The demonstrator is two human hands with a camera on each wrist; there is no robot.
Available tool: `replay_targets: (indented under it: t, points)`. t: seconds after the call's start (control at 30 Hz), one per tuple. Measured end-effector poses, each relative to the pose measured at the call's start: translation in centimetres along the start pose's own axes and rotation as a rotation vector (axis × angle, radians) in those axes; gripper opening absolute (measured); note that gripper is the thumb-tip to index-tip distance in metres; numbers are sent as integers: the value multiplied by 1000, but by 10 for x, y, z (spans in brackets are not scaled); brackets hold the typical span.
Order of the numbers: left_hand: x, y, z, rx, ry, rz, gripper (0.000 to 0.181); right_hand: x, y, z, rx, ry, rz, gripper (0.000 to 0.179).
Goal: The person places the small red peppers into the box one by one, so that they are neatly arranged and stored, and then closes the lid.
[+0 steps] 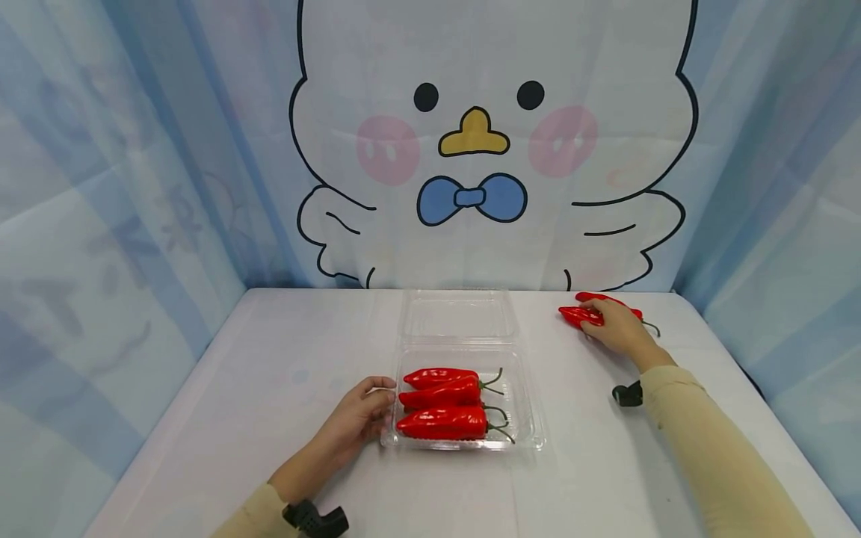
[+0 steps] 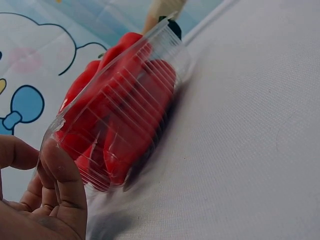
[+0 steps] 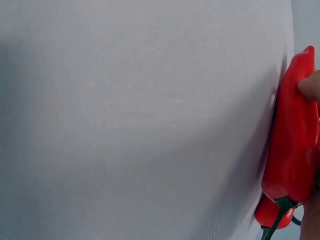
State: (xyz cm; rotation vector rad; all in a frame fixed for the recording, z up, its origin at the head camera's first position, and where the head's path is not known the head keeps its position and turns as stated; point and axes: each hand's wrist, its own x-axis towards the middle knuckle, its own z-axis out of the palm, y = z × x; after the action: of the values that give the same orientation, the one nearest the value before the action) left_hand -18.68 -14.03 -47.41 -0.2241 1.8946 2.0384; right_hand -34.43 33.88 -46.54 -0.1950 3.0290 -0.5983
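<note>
A clear plastic clamshell box (image 1: 528, 418) sits in front of me with its lid (image 1: 460, 314) folded back. Several red peppers (image 1: 444, 424) with green stems lie in its base, stems toward the right. My left hand (image 1: 359, 418) is at the box's left side, thumb and fingers pinching the rim (image 2: 59, 122) in the left wrist view. At the table's back right, my right hand (image 1: 622, 332) grips a red pepper (image 3: 292, 135), thumb on its side. A second red pepper (image 1: 595, 297) lies just behind it, partly covered by that hand.
The white table (image 1: 289, 351) ends at the back against a curtain (image 1: 471, 254) printed with a cartoon bird. Blue-and-white curtains (image 1: 101, 224) hang at both sides. A dark wrist device (image 1: 628, 394) sits by the right sleeve.
</note>
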Motion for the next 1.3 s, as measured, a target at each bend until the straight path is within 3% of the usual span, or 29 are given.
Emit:
replay_targets:
  t: [0.57,1.3]
  points:
    - [0,0,1,-1,7,2,36,-6,1,-2,18,25,2,59]
    - [0,-1,1,-2,13,11,36,-10,-25,-10,8,73,-117,51]
